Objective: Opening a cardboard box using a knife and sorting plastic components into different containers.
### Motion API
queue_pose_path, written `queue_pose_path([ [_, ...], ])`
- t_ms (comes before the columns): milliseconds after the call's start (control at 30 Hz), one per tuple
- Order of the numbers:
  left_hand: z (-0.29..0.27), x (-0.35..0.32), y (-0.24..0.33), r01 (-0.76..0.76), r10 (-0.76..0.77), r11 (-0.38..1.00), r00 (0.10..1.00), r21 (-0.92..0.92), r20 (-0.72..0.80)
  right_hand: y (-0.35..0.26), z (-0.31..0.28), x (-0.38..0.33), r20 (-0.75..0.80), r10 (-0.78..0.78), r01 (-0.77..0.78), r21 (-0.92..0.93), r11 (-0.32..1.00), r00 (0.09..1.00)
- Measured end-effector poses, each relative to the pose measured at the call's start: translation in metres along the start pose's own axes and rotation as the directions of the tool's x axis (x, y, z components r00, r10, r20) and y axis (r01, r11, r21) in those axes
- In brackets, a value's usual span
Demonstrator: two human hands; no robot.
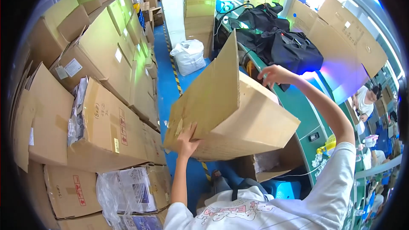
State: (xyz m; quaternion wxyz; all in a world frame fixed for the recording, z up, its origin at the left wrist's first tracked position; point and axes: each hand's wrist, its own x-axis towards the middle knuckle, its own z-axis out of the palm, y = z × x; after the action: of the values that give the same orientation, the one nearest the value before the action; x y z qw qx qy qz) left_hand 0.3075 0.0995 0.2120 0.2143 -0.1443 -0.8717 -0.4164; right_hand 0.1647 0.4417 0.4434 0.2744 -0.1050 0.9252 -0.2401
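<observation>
On the far left, many brown cardboard boxes [102,55] sit in tall stacks, some open at the top. Low down in the stacks, bundles in clear plastic wrap [125,189] poke out. Next to the stacks runs a blue floor [164,81] with a yellow and black striped line. A white sack [188,55] sits on this floor farther back.

In the middle, the person holds up a big cardboard box [230,119] in the air, tilted, with one flap [213,89] standing open. The left hand [187,141] is at the near bottom corner of the box. Its fingers press flat on the side of the box and its thumb sits under the edge. The right hand [275,76] is at the far top edge of the box, and its fingers curl over that edge.

Under the box, a smaller open box [266,166] sits on the floor.

To the right runs a long green table [298,106]. Black bags [281,38] lie on it. Flat cardboard sheets [345,34] lean past the table. Another person in a white top [365,100] sits at the far right.
</observation>
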Motion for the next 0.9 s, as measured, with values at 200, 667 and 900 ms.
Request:
queue_pose_path([
  [200,-0.008,-0.018,0.009,0.032,-0.034,0.998,0.998,-0.059,-0.046,0.016,0.083,0.074,-0.069,-0.274,0.196,-0.536,0.821,0.959],
  [667,-0.010,-0.043,0.013,0.165,-0.167,0.985,0.985,-0.056,-0.050,0.000,0.007,0.061,-0.418,-0.562,0.168,-0.677,0.717,0.713],
  [900,0.003,-0.043,0.028,0.246,-0.246,0.969,0.969,0.008,0.008,0.048,-0.069,0.105,-0.575,-0.636,0.126,-0.683,0.720,0.514],
])
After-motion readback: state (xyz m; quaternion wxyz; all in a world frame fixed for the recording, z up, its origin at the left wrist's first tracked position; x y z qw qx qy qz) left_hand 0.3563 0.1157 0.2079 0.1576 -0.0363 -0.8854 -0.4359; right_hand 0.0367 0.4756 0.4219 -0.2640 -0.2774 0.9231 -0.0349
